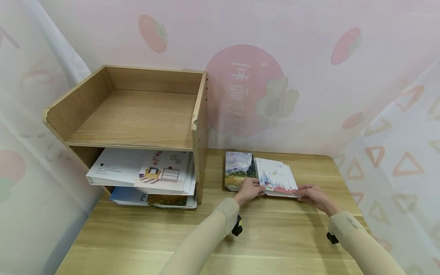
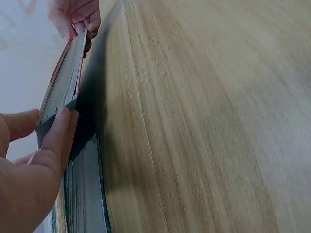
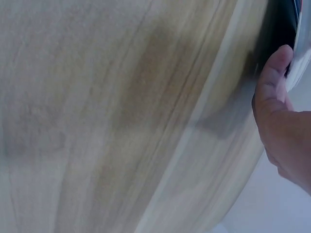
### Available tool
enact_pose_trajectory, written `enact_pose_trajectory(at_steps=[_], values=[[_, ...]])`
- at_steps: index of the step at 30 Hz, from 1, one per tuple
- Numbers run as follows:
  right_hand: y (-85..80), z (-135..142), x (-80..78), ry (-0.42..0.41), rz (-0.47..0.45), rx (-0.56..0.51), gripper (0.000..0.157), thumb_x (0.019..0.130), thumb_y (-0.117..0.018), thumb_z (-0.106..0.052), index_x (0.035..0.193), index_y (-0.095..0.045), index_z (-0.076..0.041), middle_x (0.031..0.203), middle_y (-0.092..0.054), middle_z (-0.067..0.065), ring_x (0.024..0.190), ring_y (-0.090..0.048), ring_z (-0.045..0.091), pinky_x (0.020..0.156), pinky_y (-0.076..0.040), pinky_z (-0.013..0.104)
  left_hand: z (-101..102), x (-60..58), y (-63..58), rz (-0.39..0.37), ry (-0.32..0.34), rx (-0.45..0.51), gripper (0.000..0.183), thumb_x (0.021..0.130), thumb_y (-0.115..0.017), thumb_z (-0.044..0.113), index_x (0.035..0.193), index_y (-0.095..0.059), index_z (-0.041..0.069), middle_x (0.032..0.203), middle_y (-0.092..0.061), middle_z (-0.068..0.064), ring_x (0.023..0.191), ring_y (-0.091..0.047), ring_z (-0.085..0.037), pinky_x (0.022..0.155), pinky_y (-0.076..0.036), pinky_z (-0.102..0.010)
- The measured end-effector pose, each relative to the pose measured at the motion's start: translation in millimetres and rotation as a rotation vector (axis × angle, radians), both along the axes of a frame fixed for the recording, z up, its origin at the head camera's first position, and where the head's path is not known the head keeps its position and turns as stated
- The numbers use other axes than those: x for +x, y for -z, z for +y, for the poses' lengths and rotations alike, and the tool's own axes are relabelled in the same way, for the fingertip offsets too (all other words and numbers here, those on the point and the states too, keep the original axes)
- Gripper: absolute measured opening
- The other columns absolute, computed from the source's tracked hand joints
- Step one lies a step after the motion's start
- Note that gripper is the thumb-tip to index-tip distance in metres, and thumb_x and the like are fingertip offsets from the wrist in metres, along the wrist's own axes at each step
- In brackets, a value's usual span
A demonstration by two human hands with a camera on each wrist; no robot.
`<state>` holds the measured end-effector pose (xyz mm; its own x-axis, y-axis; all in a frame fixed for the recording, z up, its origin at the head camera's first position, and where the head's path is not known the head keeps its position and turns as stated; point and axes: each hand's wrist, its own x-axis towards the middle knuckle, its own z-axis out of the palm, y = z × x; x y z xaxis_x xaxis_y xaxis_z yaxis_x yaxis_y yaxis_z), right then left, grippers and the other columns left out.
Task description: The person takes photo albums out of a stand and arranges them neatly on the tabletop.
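Observation:
A white book (image 1: 273, 173) with a drawn tent on its cover is held by both hands at its near corners. My left hand (image 1: 248, 190) pinches the left corner, thumb on one cover and fingers on the other, as the left wrist view shows. At the right corner, my right hand (image 1: 314, 196) grips the book's edge. A dark shadow lies on the table beside the held book in the left wrist view. Just left of it lies a book with a painted landscape cover (image 1: 237, 168), partly covered by my left hand.
A wooden shelf unit (image 1: 201, 152) stands on the left of the wooden table (image 1: 275, 236). White books (image 1: 117, 166) fill its middle level, with a blue book (image 1: 127, 194) and others below. A printed curtain (image 1: 309, 95) hangs close behind the table.

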<state>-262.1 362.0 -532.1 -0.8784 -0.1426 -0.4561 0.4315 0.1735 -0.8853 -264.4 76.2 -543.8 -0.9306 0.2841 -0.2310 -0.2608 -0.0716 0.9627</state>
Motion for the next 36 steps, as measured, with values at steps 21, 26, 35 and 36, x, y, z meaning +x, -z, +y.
enact_pose_trajectory(at_steps=[21, 26, 35, 36], values=[[4.0, 5.2, -6.8, 0.075, 0.046, -0.052, 0.057, 0.089, -0.071, 0.003, 0.133, -0.042, 0.024, 0.101, -0.068, 0.015, 0.086, -0.068, 0.014, 0.083, -0.056, 0.031, 7.3, -2.8, -9.5, 0.216, -0.057, -0.451, 0.04, 0.085, -0.079, 0.012, 0.119, -0.067, -0.005, 0.106, -0.071, -0.013, 0.103, -0.066, -0.024, 0.083, -0.057, -0.036], [10.4, 10.9, -5.1, 0.038, 0.081, -0.031, 0.056, 0.089, -0.068, 0.006, 0.135, -0.04, 0.022, 0.115, -0.065, 0.023, 0.093, -0.067, 0.012, 0.084, -0.056, 0.031, 8.9, -0.3, -5.8, 0.201, -0.047, -0.415, 0.039, 0.086, -0.078, 0.006, 0.121, -0.066, -0.006, 0.109, -0.07, -0.013, 0.106, -0.064, -0.025, 0.085, -0.056, -0.037], [16.3, 14.5, -2.2, 0.12, 0.085, -0.009, 0.055, 0.084, -0.072, 0.01, 0.134, -0.047, 0.017, 0.119, -0.065, 0.019, 0.095, -0.066, 0.012, 0.081, -0.056, 0.028, 13.4, 1.3, 4.2, 0.191, -0.126, -0.363, 0.036, 0.082, -0.079, 0.001, 0.116, -0.069, -0.006, 0.101, -0.072, -0.012, 0.096, -0.068, -0.021, 0.078, -0.057, -0.033], [15.5, 14.8, -2.3, 0.134, 0.085, -0.011, 0.055, 0.084, -0.072, 0.01, 0.133, -0.048, 0.017, 0.117, -0.066, 0.019, 0.094, -0.066, 0.013, 0.081, -0.057, 0.029, 14.0, 1.0, 6.2, 0.182, -0.133, -0.355, 0.036, 0.081, -0.08, 0.001, 0.115, -0.069, -0.005, 0.1, -0.072, -0.011, 0.095, -0.068, -0.02, 0.078, -0.057, -0.032]])
